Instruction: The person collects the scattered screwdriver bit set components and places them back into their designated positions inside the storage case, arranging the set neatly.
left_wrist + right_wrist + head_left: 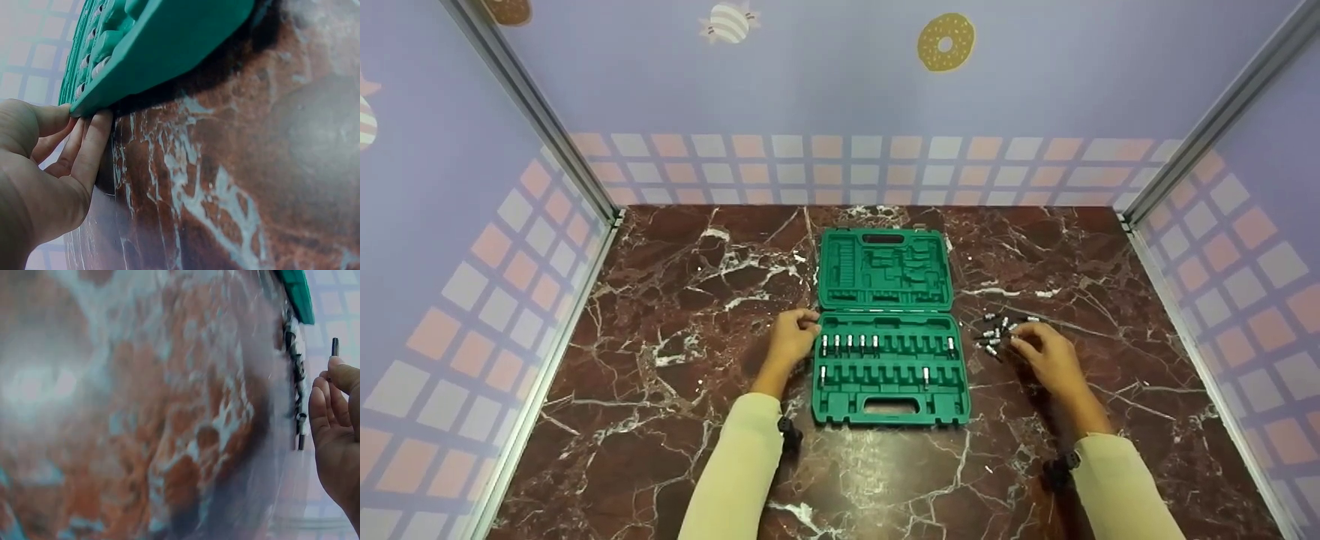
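Observation:
A green plastic socket case (836, 411) lies open flat on the table, hinge across its middle. Several silver-and-black bit sockets (850, 344) stand in its upper row, with one more at that row's right end and two in the lower row. My left hand (793, 337) grips the case's left edge, thumb at the rim and fingers against the side below it. To the right of the case, my right hand (1051, 356) pinches a small bit socket (335, 347) between thumb and fingertips. Its dark tip points up past the thumb in the right wrist view. Beside that hand lies a loose pile of bit sockets (992, 337).
The case lid (847, 292), moulded with recesses, lies back toward the rear wall (840, 90). Side walls (442, 315) bound the dark red marble-patterned table (675, 435) at left and right. Dark wrist cameras (790, 435) are strapped at both sleeves.

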`<act>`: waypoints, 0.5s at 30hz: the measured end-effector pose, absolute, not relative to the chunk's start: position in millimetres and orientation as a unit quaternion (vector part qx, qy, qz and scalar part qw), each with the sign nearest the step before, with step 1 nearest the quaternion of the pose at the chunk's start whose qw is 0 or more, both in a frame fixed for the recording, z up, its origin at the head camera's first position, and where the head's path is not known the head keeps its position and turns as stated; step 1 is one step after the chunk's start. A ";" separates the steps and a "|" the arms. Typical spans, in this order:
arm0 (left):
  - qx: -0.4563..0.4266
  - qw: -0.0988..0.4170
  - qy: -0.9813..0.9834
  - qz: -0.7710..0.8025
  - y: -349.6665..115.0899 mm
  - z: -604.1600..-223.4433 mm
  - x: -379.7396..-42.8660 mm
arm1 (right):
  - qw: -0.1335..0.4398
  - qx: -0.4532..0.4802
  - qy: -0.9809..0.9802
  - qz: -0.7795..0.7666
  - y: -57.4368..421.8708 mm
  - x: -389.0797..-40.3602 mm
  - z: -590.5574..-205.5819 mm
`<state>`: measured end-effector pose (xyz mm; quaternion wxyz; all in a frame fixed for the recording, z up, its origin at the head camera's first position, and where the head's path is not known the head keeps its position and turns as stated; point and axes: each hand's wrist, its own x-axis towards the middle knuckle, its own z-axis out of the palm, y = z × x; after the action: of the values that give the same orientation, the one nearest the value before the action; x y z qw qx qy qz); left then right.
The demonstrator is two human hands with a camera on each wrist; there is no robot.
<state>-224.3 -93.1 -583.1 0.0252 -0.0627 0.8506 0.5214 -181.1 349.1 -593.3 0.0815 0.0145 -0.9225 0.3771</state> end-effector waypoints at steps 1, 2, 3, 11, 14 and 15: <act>-0.062 0.023 0.852 0.520 -93.3 -583.0 -223.9 | 0.081 0.019 -0.920 0.382 346.5 -181.4 -591.7; -0.061 0.022 0.853 0.518 -93.4 -582.8 -223.6 | 0.080 0.023 -0.918 0.389 344.0 -181.7 -590.1; -0.061 0.021 0.854 0.517 -93.6 -582.7 -223.3 | 0.081 0.027 -0.915 0.393 341.4 -182.0 -588.6; -0.059 0.012 0.856 0.514 -93.9 -582.1 -223.4 | 0.086 0.073 -0.914 0.389 317.7 -187.0 -578.5; -0.059 0.010 0.856 0.514 -93.7 -582.6 -223.7 | 0.084 0.095 -0.909 0.397 307.8 -190.2 -577.3; -0.059 0.010 0.855 0.515 -93.6 -582.6 -223.8 | 0.084 0.103 -0.907 0.399 304.4 -191.4 -576.8</act>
<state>-223.8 -93.6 -582.6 0.0100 -0.0593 0.8553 0.5146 -191.4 304.4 -576.8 0.0839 0.1030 -0.9071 0.3993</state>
